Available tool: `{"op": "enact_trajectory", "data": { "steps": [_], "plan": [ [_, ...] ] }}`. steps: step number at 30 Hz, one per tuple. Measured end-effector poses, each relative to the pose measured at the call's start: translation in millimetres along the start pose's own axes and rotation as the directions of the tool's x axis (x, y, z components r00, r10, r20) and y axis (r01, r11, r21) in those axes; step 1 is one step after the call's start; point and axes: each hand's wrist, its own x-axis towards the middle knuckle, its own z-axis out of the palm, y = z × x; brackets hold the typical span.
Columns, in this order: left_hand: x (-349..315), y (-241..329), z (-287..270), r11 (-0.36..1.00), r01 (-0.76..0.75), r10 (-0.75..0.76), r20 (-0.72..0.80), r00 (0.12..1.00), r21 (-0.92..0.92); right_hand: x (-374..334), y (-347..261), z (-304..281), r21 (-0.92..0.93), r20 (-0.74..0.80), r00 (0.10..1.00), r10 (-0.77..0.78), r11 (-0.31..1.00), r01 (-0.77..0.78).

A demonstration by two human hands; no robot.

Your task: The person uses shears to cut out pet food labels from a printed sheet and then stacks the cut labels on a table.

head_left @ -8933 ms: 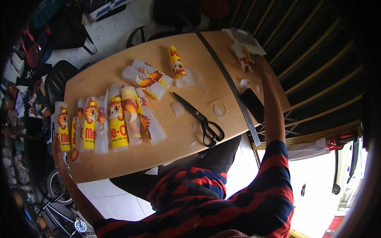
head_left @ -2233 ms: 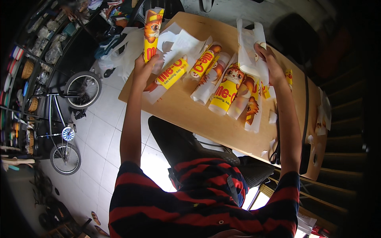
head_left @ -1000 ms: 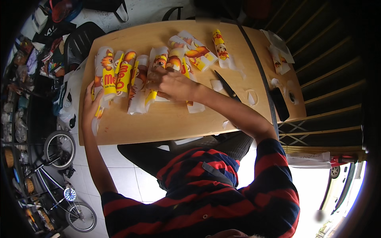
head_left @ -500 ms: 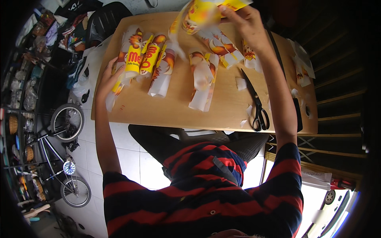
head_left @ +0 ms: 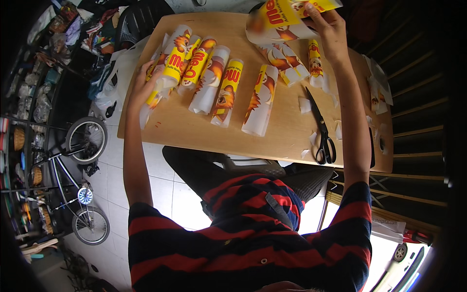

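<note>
High over the far right of the table, my right hand [head_left: 327, 24] pinches a curling yellow-and-white printed plastic sheet [head_left: 287, 19] by its edge. Part of the sheet blurs. At the left, my left hand [head_left: 142, 90] rests against the leftmost rolled printed sheet [head_left: 152, 103], its fingers stretched out and apart. A yellow cat-print roll [head_left: 176, 61] lies just beside those fingertips. More rolls are spread to the right, among them a yellow-topped one [head_left: 227, 95] and a mostly white one [head_left: 260, 102].
Black scissors [head_left: 321, 131] lie on the wooden table [head_left: 194, 134] at its right, among white scraps [head_left: 305, 105]. Flatter printed sheets [head_left: 287, 63] and a narrow roll [head_left: 315, 63] lie farther back. A bicycle [head_left: 82, 190] and loaded shelves stand at the left.
My right hand has moved right with the sheet, which no longer hangs in front of the rolls. The two middle rolls now lie apart. My left hand stays by the left rolls.
</note>
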Motion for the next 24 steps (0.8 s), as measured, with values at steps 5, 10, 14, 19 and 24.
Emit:
{"op": "enact_trajectory", "data": {
  "steps": [5, 10, 14, 19, 24],
  "plan": [
    [6, -2, -3, 0.994, 0.018, -0.025, -0.072, 0.997, -0.103, -6, 14, 26, -0.157, 0.292, 0.956, 0.031, 0.987, 0.016],
    [11, -3, 1, 0.997, 0.052, -0.056, -0.065, 0.996, -0.059, -8, 66, 59, -0.314, 0.610, 0.761, -0.221, 0.814, 0.488],
    [6, -3, 4, 0.995, 0.058, -0.062, -0.053, 0.997, -0.075, -43, 75, 66, -0.303, 0.690, 0.688, -0.226, 0.773, 0.558],
    [-7, 14, -4, 0.988, 0.121, -0.130, -0.091, 0.987, -0.099, -39, 86, 35, -0.648, 0.613, 0.789, -0.052, 0.538, 0.539],
    [-2, 6, -10, 0.973, -0.022, 0.085, -0.271, 0.959, 0.228, -49, 113, 4, -0.982, 0.137, 0.972, 0.191, 0.153, 0.108]
  ]
}}
